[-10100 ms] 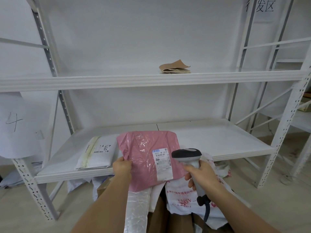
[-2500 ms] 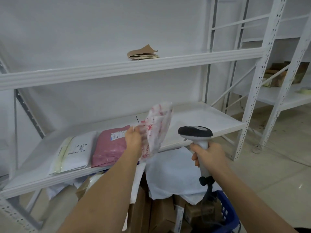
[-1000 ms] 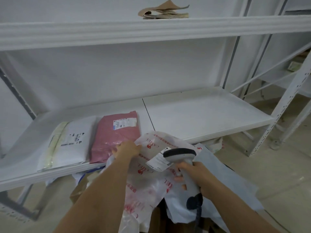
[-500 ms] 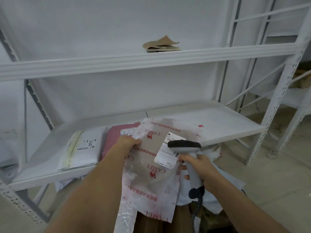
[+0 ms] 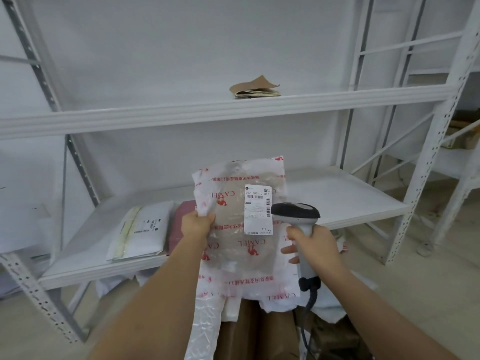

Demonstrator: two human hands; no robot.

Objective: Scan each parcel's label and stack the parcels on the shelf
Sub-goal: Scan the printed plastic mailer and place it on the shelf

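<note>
My left hand [image 5: 195,225] grips the left edge of a white plastic parcel with red print [image 5: 241,245] and holds it upright in front of the lower shelf [image 5: 345,198]. Its white label [image 5: 258,209] faces me. My right hand [image 5: 315,245] grips the handle of a grey barcode scanner [image 5: 296,213], whose dark head sits just right of the label. On the lower shelf lie a white parcel [image 5: 141,229] and a pink parcel [image 5: 181,224], the pink one partly hidden behind my left hand.
A folded brown paper bundle [image 5: 255,88] lies on the upper shelf [image 5: 181,113]. Below my arms are brown cartons [image 5: 259,331] and more plastic bags. White shelf posts [image 5: 426,162] stand at the right, with another rack behind them.
The printed parcel has been raised and turned upright, so its label now faces me squarely. The scanner has moved up beside the label.
</note>
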